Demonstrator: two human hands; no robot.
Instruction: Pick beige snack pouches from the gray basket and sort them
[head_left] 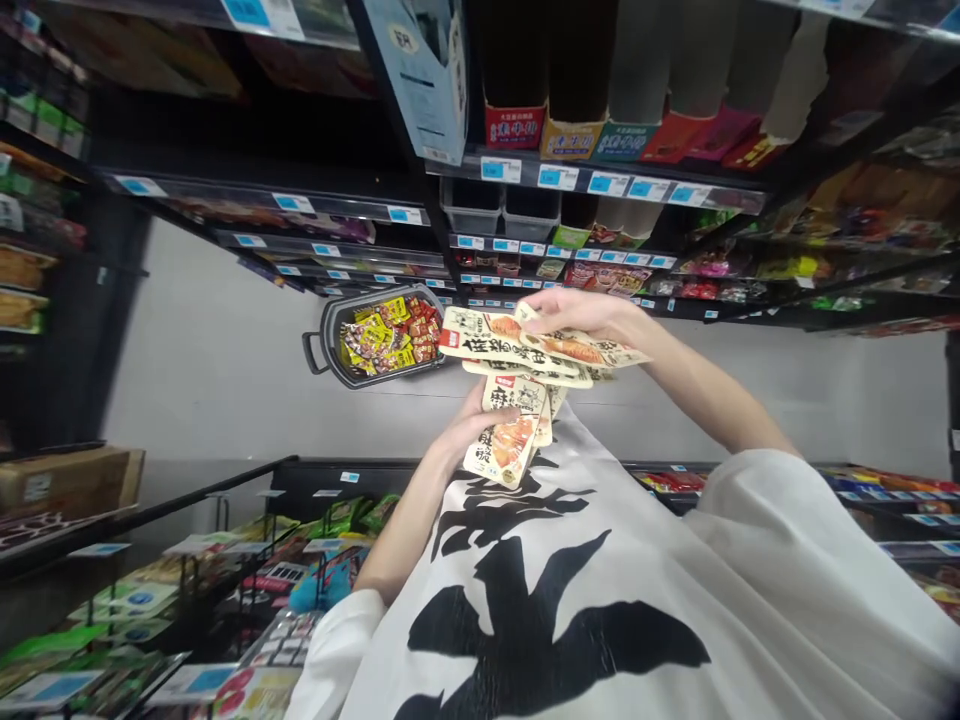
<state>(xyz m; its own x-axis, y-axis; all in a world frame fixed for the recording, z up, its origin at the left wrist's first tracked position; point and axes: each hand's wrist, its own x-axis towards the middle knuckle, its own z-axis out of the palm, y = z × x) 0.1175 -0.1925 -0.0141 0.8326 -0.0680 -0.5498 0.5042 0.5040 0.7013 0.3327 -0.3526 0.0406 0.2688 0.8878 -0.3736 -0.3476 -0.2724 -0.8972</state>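
My right hand [576, 311] pinches a fanned stack of cream snack packets [484, 347] printed with orange food pictures and black Chinese lettering. Below it, my left hand [466, 428] is closed around the lower edge of a smaller bunch of matching packets [504, 450], its thumb lying across the front one. The two bunches are close together and overlap in view, in front of my white shirt. How many packets each hand has is hidden by the overlap. A dark grey shopping basket [330, 335] stands on the floor just beyond my hands, holding several yellow and red snack bags [390, 335].
Ahead, tall black shelving carries coloured cardboard display boxes [574, 138], grey plastic bins [531, 208] and blue-and-white price tags. A light blue carton [421, 85] stands on an upper shelf. Behind me are hanging packets at left [127, 600] and another stocked shelf at right. Grey floor [225, 370] lies between the shelves.
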